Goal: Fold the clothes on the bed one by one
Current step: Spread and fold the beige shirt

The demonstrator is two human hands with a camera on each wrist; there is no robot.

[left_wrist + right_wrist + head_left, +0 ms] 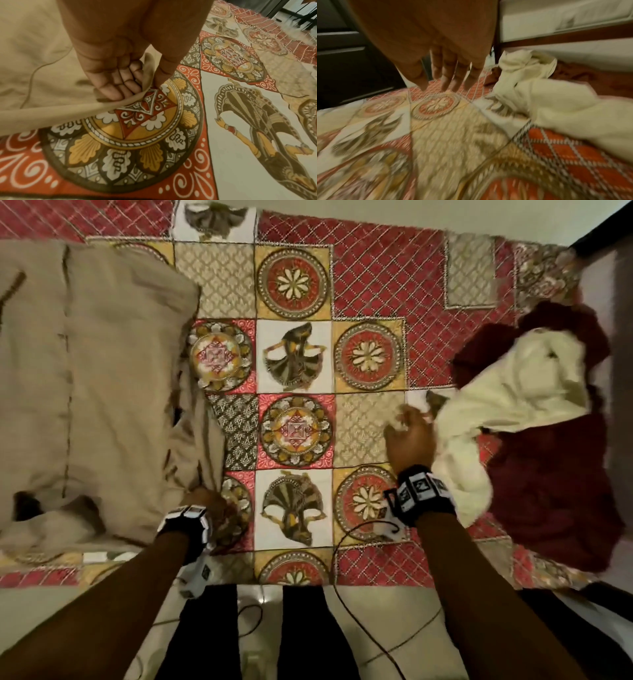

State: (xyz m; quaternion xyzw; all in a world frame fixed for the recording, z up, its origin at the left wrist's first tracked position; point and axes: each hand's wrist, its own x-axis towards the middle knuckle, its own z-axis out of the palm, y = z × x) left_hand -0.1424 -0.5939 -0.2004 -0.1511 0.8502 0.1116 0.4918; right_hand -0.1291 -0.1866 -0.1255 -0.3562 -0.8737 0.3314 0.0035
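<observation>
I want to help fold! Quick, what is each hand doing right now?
Left hand: pinching the edge of the beige garment.
Right hand: open, fingers spread, holding nothing, beside the cream cloth.

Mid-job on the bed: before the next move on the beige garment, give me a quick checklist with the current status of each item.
1. Left hand has the beige garment: ok, thumb and fingers pinch its edge.
2. Right hand free to help: ok, fingers spread, holding nothing.
3. Right hand clear of the cream garment: ok in the wrist view, though the head view is blurred there.
4. Bare bedspread between the piles for laying out: ok.
5. Beige garment lying flat: not ok, its near end is bunched and creased.
6. Maroon cloth kept apart from this fold: ok, under the cream garment at the far right.
</observation>
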